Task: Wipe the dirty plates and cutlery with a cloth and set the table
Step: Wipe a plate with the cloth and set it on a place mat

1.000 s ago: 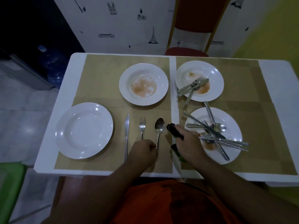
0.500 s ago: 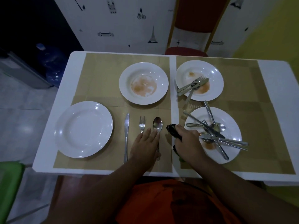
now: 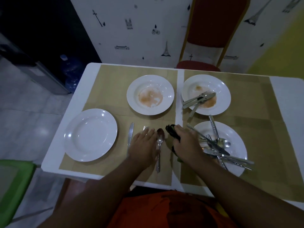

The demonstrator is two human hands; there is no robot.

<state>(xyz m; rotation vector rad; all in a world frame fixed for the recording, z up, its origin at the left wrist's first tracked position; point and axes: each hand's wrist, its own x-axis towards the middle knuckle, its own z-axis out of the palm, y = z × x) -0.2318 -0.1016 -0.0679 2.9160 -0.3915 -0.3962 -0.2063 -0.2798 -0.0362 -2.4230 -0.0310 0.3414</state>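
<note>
The left hand (image 3: 143, 146) lies flat, its fingers (image 3: 148, 131) straight and close together, pressing on a fork (image 3: 145, 128) of which only the tines show past the fingertips. Right against the side of that hand a spoon (image 3: 159, 142) lies with its bowl pointing away from the person. Just left of the fingers lies a table knife (image 3: 130, 137), and farther left a clean white plate (image 3: 90, 134). The right hand (image 3: 187, 144) is clenched around a dark cloth (image 3: 171, 130) — one bunched end juts out beyond the knuckles, another hangs below the palm. Just right of these fingers stands a stained plate (image 3: 233, 133) bearing a heap of cutlery (image 3: 217, 149), the nearest handles reaching up to the hand. Beyond the left fingertips sits a dirty plate (image 3: 133, 96) smeared orange-brown. Beyond the right hand is a third soiled plate (image 3: 222, 88) with a fork and knife pair (image 3: 199, 99) lying across it, handles overhanging the rim. All rest on tan mats (image 3: 111, 86) on a white table (image 3: 286, 96) — a red chair (image 3: 213, 22) stands at its far side.
</note>
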